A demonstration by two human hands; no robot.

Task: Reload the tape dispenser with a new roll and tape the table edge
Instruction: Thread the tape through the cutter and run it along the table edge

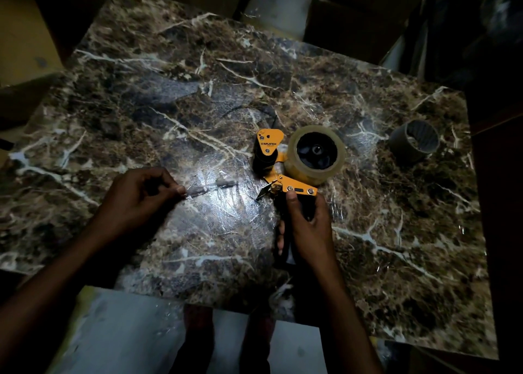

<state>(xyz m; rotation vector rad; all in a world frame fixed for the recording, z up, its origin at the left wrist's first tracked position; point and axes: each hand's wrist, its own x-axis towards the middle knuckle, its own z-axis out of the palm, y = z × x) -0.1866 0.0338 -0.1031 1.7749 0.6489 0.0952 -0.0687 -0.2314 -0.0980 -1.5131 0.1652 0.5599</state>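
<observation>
A yellow and black tape dispenser (278, 158) lies flat on the dark marble table (198, 90), with a roll of clear tape (317, 154) mounted on its hub. My right hand (307, 226) grips the dispenser's black handle. A strip of clear tape (215, 188) stretches leftward from the dispenser's blade end, low over the tabletop. My left hand (141, 195) pinches the free end of that strip between its fingertips. An empty grey cardboard tape core (414, 140) lies on its side at the table's right.
Cardboard boxes (353, 20) stand behind the table's far edge, and a yellowish box (22, 34) sits at the left. The table's near edge (226, 307) runs just above a pale floor (119, 334), where a person's legs and feet show.
</observation>
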